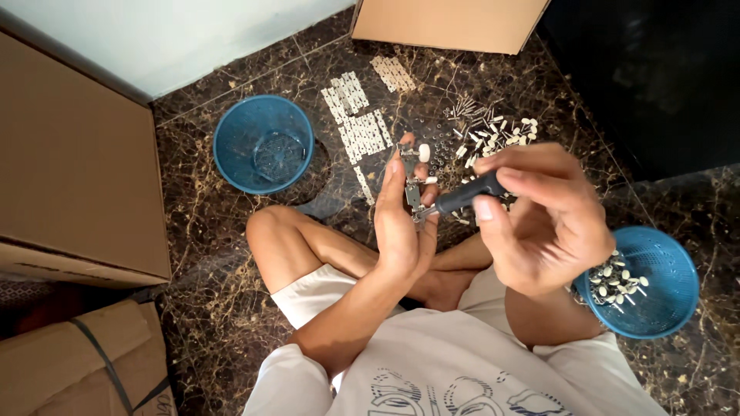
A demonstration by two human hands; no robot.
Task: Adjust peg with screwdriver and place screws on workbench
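Note:
My left hand (402, 223) holds a small metal strip of tuning pegs (414, 181) upright, with white knobs on its side. My right hand (539, 219) grips a black-handled screwdriver (462, 195) whose tip meets the lower part of the metal strip. Both hands are raised above my crossed legs. I sit on a dark marble floor.
An empty blue basket (264, 142) stands on the floor to the left. A second blue basket (647, 281) with several white-knobbed pegs sits by my right knee. Rows of metal plates (358, 127) and loose pegs and screws (489, 127) lie ahead. Cardboard boxes (73, 162) stand left and far ahead.

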